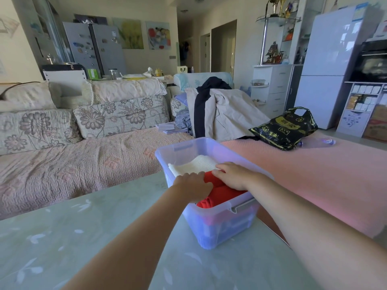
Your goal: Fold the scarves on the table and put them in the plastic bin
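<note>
The plastic bin (219, 231) is sitting on the pale green surface (104, 227), and both bare arms are reaching into it from the near side. Inside the bin, a red scarf (222, 194) is lying bunched in the near half, with a folded white scarf (194, 165) lying in the far half, the two touching where they meet.

The left grip (193, 188) is resting on the red scarf just inside the bin's near-left wall. Its fingers are curving down into the red cloth and their tips are hiding in the folds, so I cannot tell whether it is clasping the scarf or only pressing on it. The right grip (234, 176) is lying on the same scarf toward the bin's right wall, palm down, fingers spread apart and fairly straight, pressing the cloth rather than pinching it. Its fingertips are reaching the seam where red meets white. A strip of red is showing between the two grips, and the rest of the scarf is spilling toward the bin's near-right corner, beneath the right wrist.

Beyond the bin, a sofa (62, 170) in a pink quilted cover is standing. Beyond the bin's far-right corner, a black printed bag (287, 130) is lying.
</note>
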Demonstrator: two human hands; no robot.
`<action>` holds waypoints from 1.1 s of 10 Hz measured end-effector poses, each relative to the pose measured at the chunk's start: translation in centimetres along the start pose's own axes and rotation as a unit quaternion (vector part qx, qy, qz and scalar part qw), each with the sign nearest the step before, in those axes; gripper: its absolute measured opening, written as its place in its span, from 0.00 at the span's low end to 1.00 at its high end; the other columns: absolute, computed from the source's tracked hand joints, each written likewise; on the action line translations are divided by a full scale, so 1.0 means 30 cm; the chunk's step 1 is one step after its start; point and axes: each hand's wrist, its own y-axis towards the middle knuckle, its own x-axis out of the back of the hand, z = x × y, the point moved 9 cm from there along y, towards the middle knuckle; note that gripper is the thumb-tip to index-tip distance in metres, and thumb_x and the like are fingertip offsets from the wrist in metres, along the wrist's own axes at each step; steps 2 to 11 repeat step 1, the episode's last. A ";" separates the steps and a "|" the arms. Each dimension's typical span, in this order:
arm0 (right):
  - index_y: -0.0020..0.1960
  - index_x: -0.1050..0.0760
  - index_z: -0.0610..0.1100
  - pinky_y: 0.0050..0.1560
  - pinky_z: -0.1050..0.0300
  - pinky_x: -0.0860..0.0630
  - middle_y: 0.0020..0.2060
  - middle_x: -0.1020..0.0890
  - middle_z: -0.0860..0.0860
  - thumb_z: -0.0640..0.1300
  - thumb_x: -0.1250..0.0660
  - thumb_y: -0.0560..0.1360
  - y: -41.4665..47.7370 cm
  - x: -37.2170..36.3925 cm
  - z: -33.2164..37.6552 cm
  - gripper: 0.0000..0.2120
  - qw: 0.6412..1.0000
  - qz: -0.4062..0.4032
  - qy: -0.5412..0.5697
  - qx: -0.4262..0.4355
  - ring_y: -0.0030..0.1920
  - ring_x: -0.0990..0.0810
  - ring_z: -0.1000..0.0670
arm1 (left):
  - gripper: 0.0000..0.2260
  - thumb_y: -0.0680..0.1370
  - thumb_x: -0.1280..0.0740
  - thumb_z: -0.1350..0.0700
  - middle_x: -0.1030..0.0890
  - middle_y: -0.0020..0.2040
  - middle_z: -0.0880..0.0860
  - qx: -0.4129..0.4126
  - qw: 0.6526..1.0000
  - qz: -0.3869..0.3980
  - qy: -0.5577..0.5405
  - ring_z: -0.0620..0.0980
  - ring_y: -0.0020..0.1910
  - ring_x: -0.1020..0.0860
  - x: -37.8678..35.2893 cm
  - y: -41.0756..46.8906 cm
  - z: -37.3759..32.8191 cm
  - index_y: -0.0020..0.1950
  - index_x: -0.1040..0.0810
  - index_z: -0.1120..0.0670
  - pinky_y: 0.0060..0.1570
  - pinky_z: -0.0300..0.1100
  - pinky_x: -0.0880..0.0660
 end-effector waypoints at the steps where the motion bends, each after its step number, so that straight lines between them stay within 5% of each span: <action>1: 0.76 0.34 0.50 0.73 0.53 0.42 0.76 0.38 0.50 0.58 0.47 0.83 -0.073 0.099 0.067 0.24 0.989 -0.105 0.081 0.061 0.76 0.39 0.50 | 0.27 0.81 0.44 0.41 0.32 0.74 0.54 0.002 0.980 -0.018 -0.201 0.56 0.70 0.32 0.047 -0.045 0.036 0.78 0.40 0.48 0.66 0.48 0.35; 11: 0.76 0.34 0.50 0.73 0.53 0.42 0.76 0.38 0.50 0.58 0.47 0.83 -0.073 0.099 0.067 0.24 0.989 -0.105 0.081 0.061 0.76 0.39 0.50 | 0.27 0.81 0.44 0.41 0.32 0.74 0.54 0.002 0.980 -0.018 -0.201 0.56 0.70 0.32 0.047 -0.045 0.036 0.78 0.40 0.48 0.66 0.48 0.35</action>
